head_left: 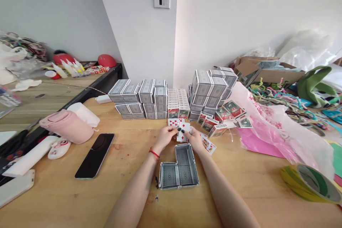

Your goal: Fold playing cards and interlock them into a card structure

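Observation:
In the head view, my left hand (167, 137), a red string at its wrist, and my right hand (194, 140) meet over the table. Both pinch white playing cards (183, 136) with red diamonds between thumbs and fingers; how many is unclear. Behind my left hand lie more cards with red pips (174, 122). Face cards (207, 145) lie partly under my right hand. Between my forearms sits an open, L-shaped tray folded from playing cards (187, 167), its grey-patterned backs facing inward.
Grey card-built blocks (128, 94) stand stacked along the wall, with boxed decks (178, 101) between stacks and loose card boxes (211, 123) at right. A phone (94, 155) and pink bottle (71, 126) lie left. Right are plastic bags (283, 124) and a tape roll (310, 182).

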Tool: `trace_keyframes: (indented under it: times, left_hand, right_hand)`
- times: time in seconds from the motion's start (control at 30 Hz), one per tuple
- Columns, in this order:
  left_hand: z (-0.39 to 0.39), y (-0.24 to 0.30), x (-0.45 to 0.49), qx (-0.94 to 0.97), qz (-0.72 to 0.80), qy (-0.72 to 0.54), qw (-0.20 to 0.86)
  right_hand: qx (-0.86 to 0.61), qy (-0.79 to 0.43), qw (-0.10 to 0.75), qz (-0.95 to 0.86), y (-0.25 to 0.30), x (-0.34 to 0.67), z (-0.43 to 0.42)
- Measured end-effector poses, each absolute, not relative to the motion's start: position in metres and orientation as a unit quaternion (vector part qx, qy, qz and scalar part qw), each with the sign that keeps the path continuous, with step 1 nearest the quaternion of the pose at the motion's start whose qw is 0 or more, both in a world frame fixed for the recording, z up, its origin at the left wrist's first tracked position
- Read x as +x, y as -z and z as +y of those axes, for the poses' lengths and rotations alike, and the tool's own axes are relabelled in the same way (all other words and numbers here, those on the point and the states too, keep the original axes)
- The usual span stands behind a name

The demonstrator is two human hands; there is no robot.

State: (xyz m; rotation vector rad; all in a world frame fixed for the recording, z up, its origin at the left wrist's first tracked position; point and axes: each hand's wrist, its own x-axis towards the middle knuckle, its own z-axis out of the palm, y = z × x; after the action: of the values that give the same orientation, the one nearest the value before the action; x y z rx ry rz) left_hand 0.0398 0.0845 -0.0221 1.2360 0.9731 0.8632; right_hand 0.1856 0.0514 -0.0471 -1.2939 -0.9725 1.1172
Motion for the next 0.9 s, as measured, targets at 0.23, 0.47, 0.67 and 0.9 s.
trace_keyframes:
  times: [0.23,0.47,0.67,0.9]
  left_hand:
    - [0.0891,0.0284,0.0343,0.498,0.397,-0.416,0.649]
    - [0.0886,0.0263,0.0346,0.524,0.404,-0.416,0.624]
    - [0.0860,0.0222,0.0380,0.542,0.422,-0.430,0.586]
    - [0.0806,0.0260,0.0435,0.581,0.431,-0.436,0.535]
  right_hand:
    - [-0.533,-0.478,0.540,-0.442,0.0426,0.1815,0.0495]
    - [-0.536,-0.480,0.535,-0.443,0.0405,0.1807,0.0494]
    - [-0.549,-0.469,0.542,-0.430,0.0422,0.1805,0.0497]
    - [-0.556,-0.463,0.566,-0.395,0.0410,0.1772,0.0474]
